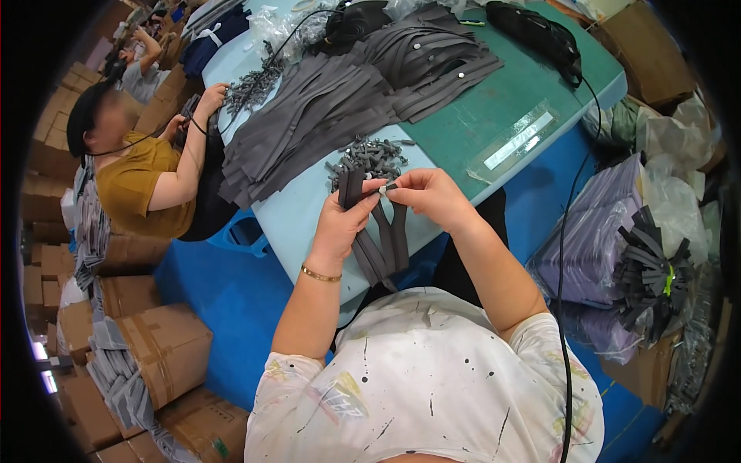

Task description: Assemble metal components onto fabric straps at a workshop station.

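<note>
My left hand (345,224) is closed round a dark grey fabric strap (370,258), whose loose lengths hang below the fingers over the table's near edge. Thumb and fingers of my right hand (434,199) pinch a small dark piece with a pale, shiny bit (383,189), meeting the left fingertips there. Its exact kind is too small to tell. Just beyond my hands lies a heap of short grey pieces with shiny metal parts (373,157). Wide layers of dark grey straps (309,127) cover the table behind it.
A co-worker in a mustard shirt (154,174) handles similar small parts at the table's left. A black cable (575,201) runs down at my right. Wrapped purple bundles (590,235) and a tied strap bunch (656,270) stand right; cardboard boxes (170,347) are left.
</note>
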`<state>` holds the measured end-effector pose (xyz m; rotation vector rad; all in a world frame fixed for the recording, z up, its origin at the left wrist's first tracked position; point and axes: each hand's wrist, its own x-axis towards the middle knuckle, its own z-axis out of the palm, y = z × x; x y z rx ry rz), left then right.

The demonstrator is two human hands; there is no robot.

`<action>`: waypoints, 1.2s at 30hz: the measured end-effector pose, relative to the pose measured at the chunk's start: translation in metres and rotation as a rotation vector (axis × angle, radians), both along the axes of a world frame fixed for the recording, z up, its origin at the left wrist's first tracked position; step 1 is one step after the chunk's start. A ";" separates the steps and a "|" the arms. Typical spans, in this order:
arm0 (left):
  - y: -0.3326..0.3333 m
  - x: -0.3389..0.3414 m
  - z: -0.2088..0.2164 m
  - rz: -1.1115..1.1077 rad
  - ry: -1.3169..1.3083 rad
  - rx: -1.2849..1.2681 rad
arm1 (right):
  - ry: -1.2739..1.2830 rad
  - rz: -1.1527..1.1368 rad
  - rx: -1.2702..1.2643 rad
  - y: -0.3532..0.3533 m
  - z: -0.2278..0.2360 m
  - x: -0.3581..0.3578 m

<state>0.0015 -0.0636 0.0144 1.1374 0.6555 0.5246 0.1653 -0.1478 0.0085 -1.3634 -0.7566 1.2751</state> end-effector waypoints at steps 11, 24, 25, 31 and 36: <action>0.004 0.000 -0.009 0.135 0.030 -0.109 | 0.065 -0.008 0.340 0.012 -0.021 -0.004; 0.006 0.003 -0.012 0.151 0.076 -0.128 | -0.052 0.118 0.290 0.016 -0.023 0.006; 0.006 0.003 -0.012 0.152 0.075 -0.136 | -0.044 0.118 0.295 0.016 -0.024 0.006; 0.001 0.004 -0.009 0.157 0.084 -0.091 | -0.022 0.102 0.318 0.016 -0.030 0.006; -0.008 0.002 -0.007 0.127 0.110 -0.024 | 0.035 0.067 0.320 0.010 -0.023 0.005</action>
